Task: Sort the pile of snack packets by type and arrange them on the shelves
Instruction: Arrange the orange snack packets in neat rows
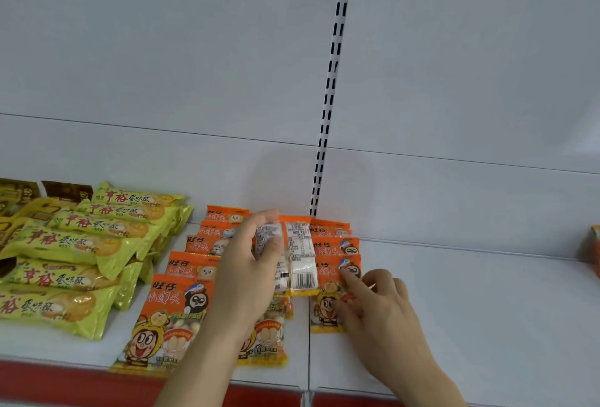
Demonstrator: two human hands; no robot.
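On the white shelf [454, 325], the left hand [250, 270] grips back-side-up packets [300, 259] for the orange rows, while the right hand's [378, 306] fingertips pin a laid packet [326, 307] straight

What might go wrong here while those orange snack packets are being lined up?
1. The left hand grips a packet back side up; set down like that, it would not match the face-up rows.
2. The front-left packet overhangs the shelf edge; a nudge from the forearm above it may tip it off.
3. The right hand presses on the right column; pushing too hard could skew those overlapping packets.
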